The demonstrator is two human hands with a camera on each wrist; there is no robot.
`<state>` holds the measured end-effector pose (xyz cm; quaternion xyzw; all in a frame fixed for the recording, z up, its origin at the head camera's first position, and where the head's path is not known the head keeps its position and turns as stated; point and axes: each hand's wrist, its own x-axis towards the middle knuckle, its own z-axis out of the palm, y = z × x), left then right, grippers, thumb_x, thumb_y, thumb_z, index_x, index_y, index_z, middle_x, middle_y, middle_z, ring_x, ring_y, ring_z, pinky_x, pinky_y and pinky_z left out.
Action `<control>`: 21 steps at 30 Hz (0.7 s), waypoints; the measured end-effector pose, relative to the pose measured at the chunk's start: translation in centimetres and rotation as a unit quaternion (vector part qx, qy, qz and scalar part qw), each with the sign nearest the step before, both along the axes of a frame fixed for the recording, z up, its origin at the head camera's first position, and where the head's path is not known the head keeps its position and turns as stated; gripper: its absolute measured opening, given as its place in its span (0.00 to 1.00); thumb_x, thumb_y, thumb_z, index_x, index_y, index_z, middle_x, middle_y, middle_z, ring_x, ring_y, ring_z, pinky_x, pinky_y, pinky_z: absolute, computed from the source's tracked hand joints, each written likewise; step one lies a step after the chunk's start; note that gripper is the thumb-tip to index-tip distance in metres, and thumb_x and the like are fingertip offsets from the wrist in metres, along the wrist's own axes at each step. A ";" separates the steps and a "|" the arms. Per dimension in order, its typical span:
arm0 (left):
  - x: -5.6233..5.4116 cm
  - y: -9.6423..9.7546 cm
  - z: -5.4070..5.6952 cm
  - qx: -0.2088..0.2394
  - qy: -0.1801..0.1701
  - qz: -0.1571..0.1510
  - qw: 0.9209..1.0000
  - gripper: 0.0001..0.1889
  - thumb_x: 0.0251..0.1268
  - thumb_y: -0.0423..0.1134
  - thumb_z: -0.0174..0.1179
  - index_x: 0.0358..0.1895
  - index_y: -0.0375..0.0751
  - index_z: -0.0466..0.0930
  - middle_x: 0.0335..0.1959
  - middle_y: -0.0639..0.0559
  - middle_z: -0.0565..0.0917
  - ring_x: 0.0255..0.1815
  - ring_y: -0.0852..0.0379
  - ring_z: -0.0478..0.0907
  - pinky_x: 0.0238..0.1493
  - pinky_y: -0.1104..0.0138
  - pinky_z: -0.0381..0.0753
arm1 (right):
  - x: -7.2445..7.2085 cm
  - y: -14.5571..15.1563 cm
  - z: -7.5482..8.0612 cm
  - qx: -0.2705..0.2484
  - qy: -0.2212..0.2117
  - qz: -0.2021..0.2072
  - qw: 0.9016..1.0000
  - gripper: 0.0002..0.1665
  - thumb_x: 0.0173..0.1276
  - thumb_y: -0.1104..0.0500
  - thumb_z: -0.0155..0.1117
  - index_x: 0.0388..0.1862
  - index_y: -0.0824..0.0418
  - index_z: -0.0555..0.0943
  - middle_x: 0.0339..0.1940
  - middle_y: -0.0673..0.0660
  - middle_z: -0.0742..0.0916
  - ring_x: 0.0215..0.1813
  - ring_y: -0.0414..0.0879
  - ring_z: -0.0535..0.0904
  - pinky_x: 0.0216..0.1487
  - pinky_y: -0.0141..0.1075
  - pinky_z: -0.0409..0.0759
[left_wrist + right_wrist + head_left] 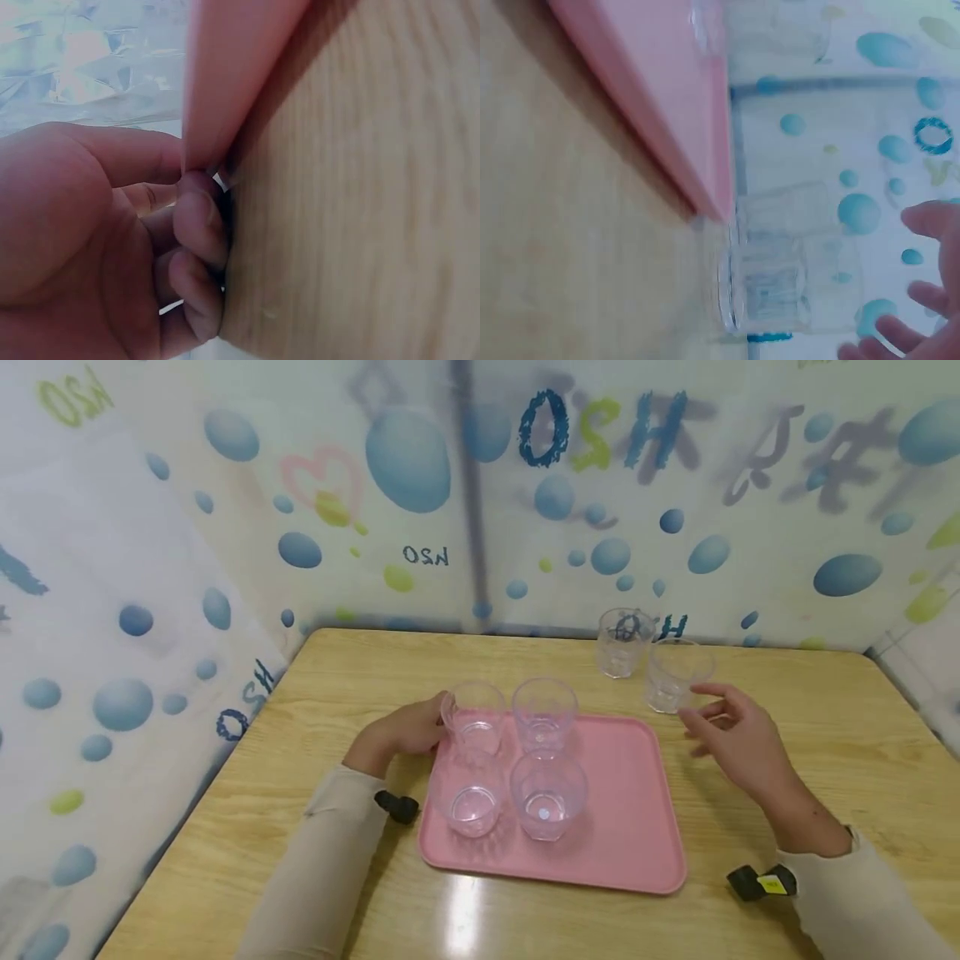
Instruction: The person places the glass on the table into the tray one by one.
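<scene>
A pink tray [630, 810] lies on the wooden table, with several clear glasses standing on its left part; one is the near-right glass [548, 797]. My left hand [416, 727] is at the tray's far left corner, partly behind a glass. In the left wrist view, thumb and fingers pinch the rim of the tray [225, 82]. Beyond the tray's right side, my right hand [738, 739] has its fingers spread and loosely bent, holding nothing. Its fingertips overlap a clear glass [667, 681] standing on the table. In the right wrist view, a gap shows between that hand [934, 292] and the glass [780, 289].
Another clear glass [619, 647] stands just behind and left of the one by my right hand, near the table's back edge. A wall covering [525, 527] with blue and green drops rises behind the wooden table [847, 752] and along its left side.
</scene>
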<state>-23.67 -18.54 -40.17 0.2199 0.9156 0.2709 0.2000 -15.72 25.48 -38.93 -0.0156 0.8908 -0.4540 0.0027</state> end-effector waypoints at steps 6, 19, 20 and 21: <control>0.0 -0.5 0.0 -0.005 -0.013 0.011 1.000 0.21 0.80 0.51 0.44 0.62 0.39 0.65 0.45 0.43 0.78 0.40 0.51 0.77 0.49 0.59 0.75 | -3.5 -0.4 1.5 0.027 0.090 -0.039 0.995 0.51 0.72 0.45 0.62 0.82 0.63 0.48 0.80 0.73 0.54 0.78 0.73 0.50 0.66 0.72 0.59; 0.2 -0.1 0.1 0.011 -0.010 0.014 1.000 0.28 0.78 0.50 0.48 0.73 0.40 0.60 0.65 0.43 0.73 0.55 0.47 0.74 0.64 0.53 0.71 | -7.5 0.3 1.4 0.076 -0.019 0.029 0.997 0.68 0.67 0.35 0.64 0.82 0.58 0.28 0.80 0.76 0.50 0.74 0.78 0.55 0.63 0.70 0.66; 0.1 -0.1 0.1 0.011 -0.008 0.013 1.000 0.28 0.79 0.49 0.48 0.73 0.39 0.60 0.65 0.43 0.73 0.55 0.47 0.74 0.64 0.52 0.71 | -7.7 0.4 1.5 0.081 -0.027 0.037 0.996 0.68 0.67 0.35 0.64 0.81 0.59 0.27 0.79 0.77 0.51 0.74 0.78 0.56 0.63 0.69 0.68; 0.1 -0.1 0.1 0.010 -0.005 0.014 1.000 0.28 0.78 0.49 0.48 0.74 0.39 0.60 0.66 0.43 0.73 0.57 0.47 0.74 0.66 0.51 0.71 | -7.9 0.5 1.7 0.089 -0.036 0.043 0.994 0.69 0.67 0.34 0.63 0.81 0.60 0.27 0.79 0.77 0.52 0.73 0.78 0.58 0.62 0.68 0.69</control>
